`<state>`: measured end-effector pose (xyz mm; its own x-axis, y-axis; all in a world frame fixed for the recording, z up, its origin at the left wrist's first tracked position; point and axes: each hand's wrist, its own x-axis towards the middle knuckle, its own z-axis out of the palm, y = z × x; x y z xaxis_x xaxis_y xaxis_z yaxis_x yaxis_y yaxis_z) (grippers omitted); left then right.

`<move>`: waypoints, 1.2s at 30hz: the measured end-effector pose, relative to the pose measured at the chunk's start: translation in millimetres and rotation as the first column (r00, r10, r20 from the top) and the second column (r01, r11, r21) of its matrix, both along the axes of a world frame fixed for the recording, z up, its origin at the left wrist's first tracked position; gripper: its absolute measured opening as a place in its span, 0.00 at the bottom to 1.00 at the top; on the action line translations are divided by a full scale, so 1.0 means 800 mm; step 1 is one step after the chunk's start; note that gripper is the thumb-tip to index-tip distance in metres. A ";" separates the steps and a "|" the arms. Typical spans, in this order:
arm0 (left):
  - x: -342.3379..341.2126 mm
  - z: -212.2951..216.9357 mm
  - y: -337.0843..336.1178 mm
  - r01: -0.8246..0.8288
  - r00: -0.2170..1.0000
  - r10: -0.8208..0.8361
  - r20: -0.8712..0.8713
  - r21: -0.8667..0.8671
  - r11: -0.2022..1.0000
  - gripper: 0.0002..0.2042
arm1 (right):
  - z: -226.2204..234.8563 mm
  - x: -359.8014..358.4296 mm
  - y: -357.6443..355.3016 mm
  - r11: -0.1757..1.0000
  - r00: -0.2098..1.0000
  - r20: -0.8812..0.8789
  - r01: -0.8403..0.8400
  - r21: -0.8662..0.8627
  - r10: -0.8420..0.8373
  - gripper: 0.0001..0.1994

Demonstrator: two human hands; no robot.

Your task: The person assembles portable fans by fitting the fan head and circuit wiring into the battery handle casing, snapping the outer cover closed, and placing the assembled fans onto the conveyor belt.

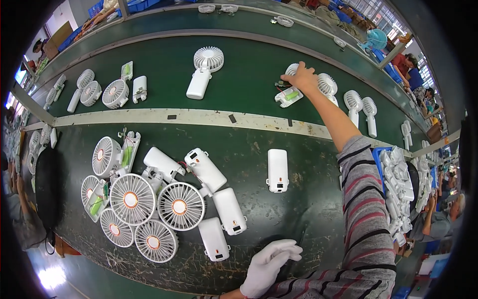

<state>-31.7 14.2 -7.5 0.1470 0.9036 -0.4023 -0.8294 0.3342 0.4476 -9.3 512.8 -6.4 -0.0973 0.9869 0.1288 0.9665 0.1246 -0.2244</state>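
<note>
Far right, the right hand (303, 79) covers a white fan (292, 69), grip unclear; near, the gloved left hand (269, 266) is loosely uncurled.

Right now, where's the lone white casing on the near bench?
In the head view, the casing lies just right of centre, between the fan cluster and the striped sleeve, above the gloved left hand.

Fan cluster (172, 205) on table (318, 174), left of lone casing (278, 170)

no legible text, no readable labels, brands, numbers or signs
</note>
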 end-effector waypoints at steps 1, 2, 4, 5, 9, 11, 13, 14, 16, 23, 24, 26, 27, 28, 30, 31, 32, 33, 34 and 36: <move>-0.001 0.000 0.000 0.019 1.000 -0.019 -0.004 0.000 1.000 0.14 | 0.000 -0.001 0.000 1.000 1.000 0.016 0.015 0.010 -0.015 0.45; 0.000 0.002 -0.001 0.033 0.999 -0.033 -0.003 -0.001 0.999 0.14 | 0.003 0.003 -0.001 1.000 1.000 -0.013 -0.002 0.003 0.002 0.47; 0.001 0.000 -0.003 0.048 0.999 -0.047 -0.020 0.031 0.998 0.15 | 0.009 0.026 -0.015 0.988 0.962 -0.235 -0.114 0.106 0.136 0.47; 0.002 -0.002 -0.003 0.065 0.997 -0.063 -0.040 0.066 0.996 0.15 | 0.016 0.037 -0.029 0.953 0.858 -0.430 -0.195 0.232 0.280 0.48; 0.002 -0.001 -0.009 -0.040 0.997 0.046 -0.057 0.094 0.995 0.13 | 0.089 0.060 -0.154 0.895 0.346 -0.849 -0.349 0.278 0.398 0.40; 0.003 0.003 -0.012 -0.102 0.995 0.104 -0.008 0.103 0.989 0.14 | 0.120 0.075 -0.205 0.843 0.126 -0.914 -0.450 0.295 0.387 0.39; 0.008 0.009 -0.008 -0.166 0.976 0.185 -0.111 0.162 0.973 0.15 | 0.144 0.094 -0.252 0.832 -0.052 -0.972 -0.508 0.225 0.231 0.35; 0.008 0.011 -0.006 -0.189 0.965 0.218 -0.145 0.188 0.964 0.17 | 0.155 0.104 -0.273 0.815 -0.136 -0.976 -0.536 0.218 0.171 0.34; 0.007 0.015 0.001 -0.292 0.888 0.391 -0.244 0.357 0.887 0.20 | 0.173 0.118 -0.325 0.778 -0.220 -0.972 -0.594 0.203 0.085 0.32; 0.017 0.026 0.004 -0.035 0.996 0.072 -0.042 0.571 0.820 0.38 | 0.149 0.130 -0.459 0.641 -0.416 -0.819 -0.764 0.079 -0.395 0.30; 0.019 0.037 -0.006 0.120 0.992 -0.123 -0.029 0.514 0.849 0.39 | 0.149 0.128 -0.475 0.614 -0.431 -0.790 -0.784 0.089 -0.436 0.31; 0.039 0.028 -0.023 0.204 0.944 -0.312 0.109 0.552 0.809 0.40 | 0.140 0.128 -0.493 0.626 -0.424 -0.798 -0.776 0.076 -0.429 0.31; 0.047 0.020 -0.028 0.210 0.943 -0.317 0.098 0.565 0.798 0.42 | 0.135 0.129 -0.497 0.649 -0.423 -0.803 -0.759 0.060 -0.420 0.31; 0.051 0.017 -0.033 0.179 0.921 -0.319 0.222 0.486 0.856 0.43 | 0.137 0.130 -0.502 0.657 -0.425 -0.781 -0.753 0.025 -0.457 0.30; 0.057 -0.002 -0.040 0.089 0.838 -0.309 0.450 0.445 0.891 0.47 | 0.133 0.136 -0.502 0.701 -0.427 -0.807 -0.713 0.023 -0.407 0.26; 0.061 -0.008 -0.046 0.010 0.785 -0.270 0.558 0.424 0.906 0.48 | 0.130 0.140 -0.502 0.703 -0.411 -0.812 -0.711 0.000 -0.415 0.22; 0.063 -0.007 -0.051 -0.067 0.719 -0.229 0.656 0.393 0.917 0.48 | 0.122 0.144 -0.502 0.737 -0.390 -0.821 -0.674 -0.055 -0.418 0.21; 0.066 -0.002 -0.057 -0.112 0.697 -0.140 0.703 0.299 0.948 0.49 | 0.118 0.147 -0.503 0.767 -0.368 -0.829 -0.633 -0.109 -0.421 0.19; 0.065 -0.001 -0.063 -0.095 0.727 -0.139 0.672 0.299 0.949 0.45 | 0.117 0.151 -0.505 0.782 -0.364 -0.819 -0.603 -0.156 -0.444 0.19; 0.061 0.008 -0.074 0.021 0.846 -0.112 0.521 0.177 0.984 0.28 | 0.114 0.155 -0.508 0.797 -0.362 -0.815 -0.574 -0.188 -0.453 0.20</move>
<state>16.9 -45.0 -1.3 0.3574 0.9287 -0.0995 -0.9332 0.3592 0.0010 114.8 106.5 85.1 -0.4362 0.8823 -0.1771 -0.5865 -0.4280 -0.6876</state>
